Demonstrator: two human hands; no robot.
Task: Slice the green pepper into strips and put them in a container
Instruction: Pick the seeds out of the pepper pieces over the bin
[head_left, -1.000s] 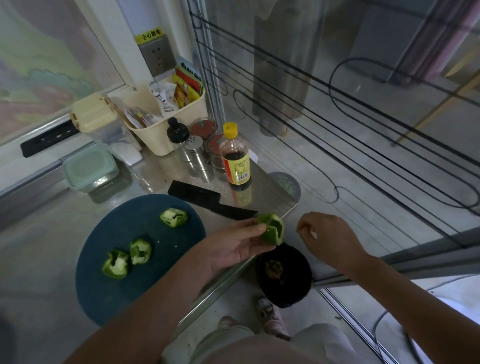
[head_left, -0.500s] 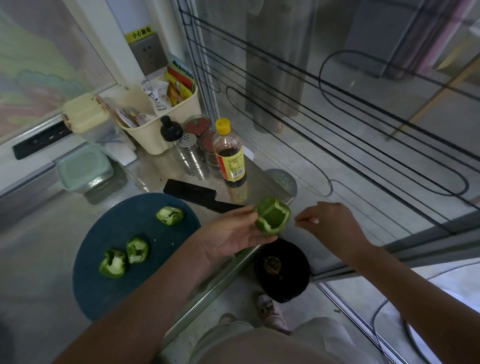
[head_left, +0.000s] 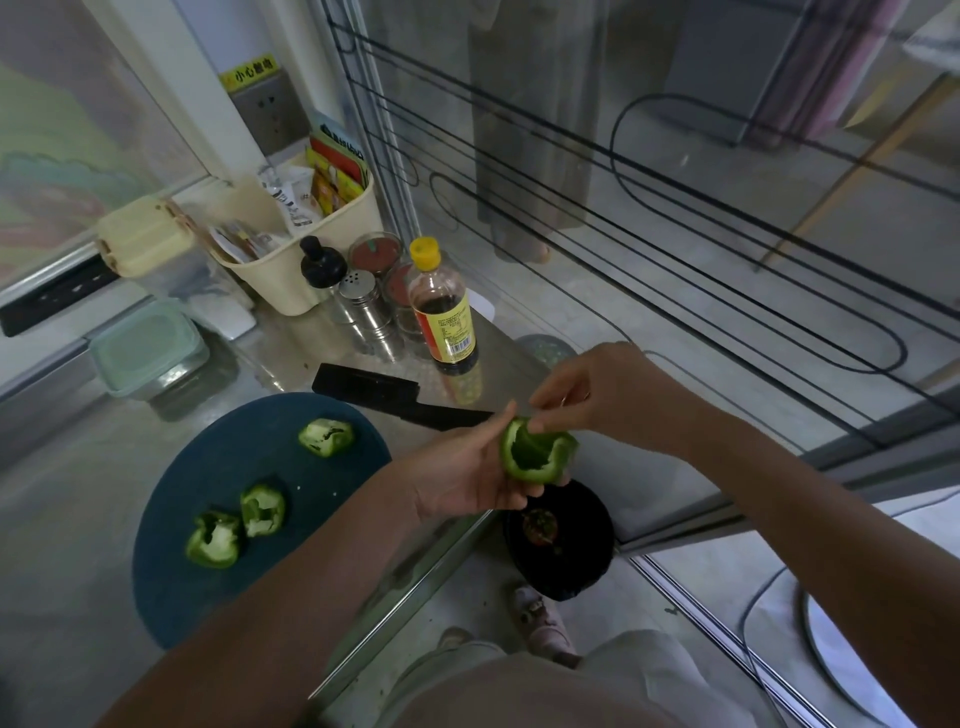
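Pepper piece (head_left: 537, 457) sits clamped in left hand (head_left: 467, 478); right hand (head_left: 608, 395) now pinches its rim.

Brushed, reflective steel counter (head_left: 62, 545) under my arm at lower left, matt dark-blue board (head_left: 322, 514), waxy glossy pepper piece (head_left: 545, 467) in my left hand (head_left: 467, 478), matt black knife (head_left: 366, 383), shiny metal shaker (head_left: 363, 306), smooth cream plastic tub (head_left: 291, 280) at upper left.
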